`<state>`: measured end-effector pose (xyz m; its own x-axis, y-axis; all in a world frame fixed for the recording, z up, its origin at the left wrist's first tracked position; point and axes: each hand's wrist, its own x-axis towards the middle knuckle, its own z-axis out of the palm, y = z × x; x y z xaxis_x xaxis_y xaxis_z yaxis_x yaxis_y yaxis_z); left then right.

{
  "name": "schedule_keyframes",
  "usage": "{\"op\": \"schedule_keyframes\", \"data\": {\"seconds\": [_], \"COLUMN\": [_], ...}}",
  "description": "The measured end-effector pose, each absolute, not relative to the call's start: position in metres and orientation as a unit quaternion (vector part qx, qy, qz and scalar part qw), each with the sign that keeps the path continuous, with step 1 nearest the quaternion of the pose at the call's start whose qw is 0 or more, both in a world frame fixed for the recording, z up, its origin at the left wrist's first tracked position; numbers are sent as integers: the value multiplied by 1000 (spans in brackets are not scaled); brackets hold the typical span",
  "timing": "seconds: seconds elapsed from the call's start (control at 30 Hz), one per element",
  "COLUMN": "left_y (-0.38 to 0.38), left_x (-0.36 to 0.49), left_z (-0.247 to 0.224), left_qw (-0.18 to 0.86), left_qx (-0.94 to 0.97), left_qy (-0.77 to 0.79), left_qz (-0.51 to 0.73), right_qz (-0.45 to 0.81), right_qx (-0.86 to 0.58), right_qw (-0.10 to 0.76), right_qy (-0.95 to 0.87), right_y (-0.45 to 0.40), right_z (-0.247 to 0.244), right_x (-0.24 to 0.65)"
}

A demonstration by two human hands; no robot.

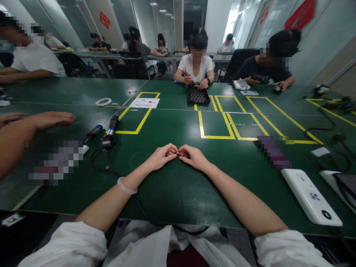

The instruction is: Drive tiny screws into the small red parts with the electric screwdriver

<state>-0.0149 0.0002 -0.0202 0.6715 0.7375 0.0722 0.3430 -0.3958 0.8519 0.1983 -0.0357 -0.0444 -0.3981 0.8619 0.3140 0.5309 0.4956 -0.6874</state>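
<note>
A small red and orange piece [178, 153] sits between the fingertips of both hands, low over the green table [172, 185]. My left hand [164, 155] pinches its left side with thumb and fingers, and a pale bracelet circles that wrist. On the other side, my right hand [191, 155] pinches the piece in the same way. The fingertips of the two hands nearly meet. The piece is too small to make out its exact shape.
A black and silver tool [111, 128] with a cable lies left of my hands. Phone [274, 152] and white power bank [311, 196] lie right. Yellow tape outlines [218, 137] mark the table. Opposite, a person works over a black tray [198, 97]. Another person's arm [30, 129] reaches in left.
</note>
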Motion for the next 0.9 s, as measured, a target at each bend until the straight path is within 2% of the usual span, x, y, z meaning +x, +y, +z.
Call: {"op": "schedule_keyframes", "data": {"seconds": [0.2, 0.5, 0.67, 0.9], "left_y": [-1, -8, -7, -4], "left_x": [-15, -12, -14, -17], "left_z": [-19, -10, -12, -9], "left_qw": [469, 356, 363, 367], "left_qx": [795, 852, 844, 840], "left_qy": [322, 327, 332, 343], "left_qz": [210, 201, 212, 207], "right_qz": [251, 307, 361, 355], "right_qx": [-432, -443, -419, -419], "right_qw": [347, 370, 379, 385], "right_qy": [-793, -757, -742, -742], "right_y": [-36, -34, -35, -34], "right_z": [-44, -46, -42, -45], "right_x": [198, 199, 198, 198]}}
